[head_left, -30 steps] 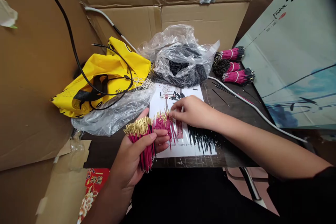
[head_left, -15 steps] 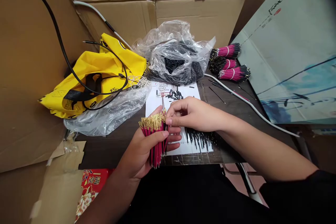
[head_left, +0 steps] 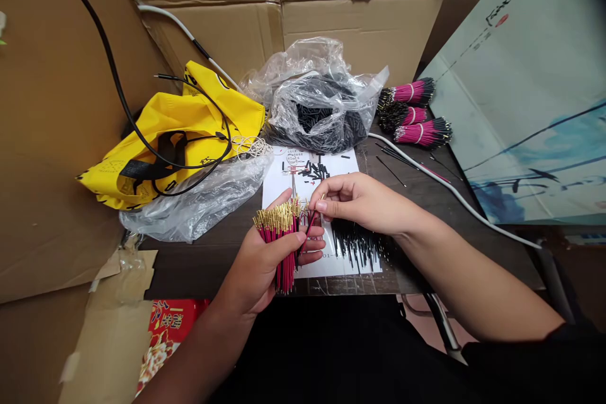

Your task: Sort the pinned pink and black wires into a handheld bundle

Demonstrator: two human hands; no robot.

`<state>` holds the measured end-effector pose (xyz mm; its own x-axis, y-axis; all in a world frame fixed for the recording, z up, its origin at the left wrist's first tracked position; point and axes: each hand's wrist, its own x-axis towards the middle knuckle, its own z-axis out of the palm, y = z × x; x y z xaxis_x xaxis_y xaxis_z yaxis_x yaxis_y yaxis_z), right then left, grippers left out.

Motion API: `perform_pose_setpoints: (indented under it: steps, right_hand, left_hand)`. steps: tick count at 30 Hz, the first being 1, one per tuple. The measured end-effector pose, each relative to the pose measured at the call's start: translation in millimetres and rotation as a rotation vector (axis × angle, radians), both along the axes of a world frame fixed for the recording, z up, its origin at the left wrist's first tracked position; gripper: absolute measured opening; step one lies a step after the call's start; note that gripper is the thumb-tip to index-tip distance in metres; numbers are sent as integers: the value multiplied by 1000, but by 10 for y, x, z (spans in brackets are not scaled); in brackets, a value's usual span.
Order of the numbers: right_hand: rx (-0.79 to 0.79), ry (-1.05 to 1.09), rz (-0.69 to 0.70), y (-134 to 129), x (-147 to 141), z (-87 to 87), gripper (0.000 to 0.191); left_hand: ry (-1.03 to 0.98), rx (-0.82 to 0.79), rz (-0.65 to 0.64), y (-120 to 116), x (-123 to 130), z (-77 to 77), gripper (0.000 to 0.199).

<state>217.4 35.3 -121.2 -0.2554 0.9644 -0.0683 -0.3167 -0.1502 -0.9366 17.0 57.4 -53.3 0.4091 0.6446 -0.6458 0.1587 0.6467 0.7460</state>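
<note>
My left hand (head_left: 265, 265) is wrapped round a thick bundle of red and black wires (head_left: 284, 249), whose gold terminals point up and away from me. Its thumb presses across the front, and the other fingertips show behind. Between thumb and forefinger, my right hand (head_left: 356, 203) pinches one wire (head_left: 309, 227) near its gold end. That wire leans to the right, apart from the bundle's top, while its lower part reaches my left thumb. Under my right hand, many loose black wires (head_left: 362, 249) lie on a printed paper sheet (head_left: 277, 186).
Short black sleeves (head_left: 316, 171) are scattered on the paper. Behind stands a clear plastic bag (head_left: 326, 120) full of black pieces. A yellow bag (head_left: 161, 113) lies left; tied wire bundles (head_left: 421, 132) lie right beside a white cable (head_left: 440, 180). Cardboard (head_left: 360, 31) walls the back.
My right hand has moved slightly right, and the wire it pinches now tilts away from the bundle. My left hand still holds the bundle and has shifted slightly right and up.
</note>
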Motion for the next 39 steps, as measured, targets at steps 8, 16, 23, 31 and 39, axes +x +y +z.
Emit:
perform_pose_setpoints:
  steps: [8, 16, 23, 31, 39]
  right_hand:
    - [-55, -44, -173, -194, 405, 24, 25]
    - [-81, -520, -146, -343, 627, -206, 31]
    - [40, -535, -242, -332, 472, -6, 23]
    - [32, -263, 6, -321, 221, 129, 25]
    - [-93, -184, 24, -311, 190, 42, 29]
  left_hand:
    - [62, 48, 34, -23, -148, 30, 96]
    - [27, -48, 1, -75, -82, 47, 97]
    - [-82, -189, -45, -125, 67, 48, 102]
    - [-120, -201, -83, -147, 198, 14, 96]
    - [-91, -179, -71, -174, 274, -3, 97]
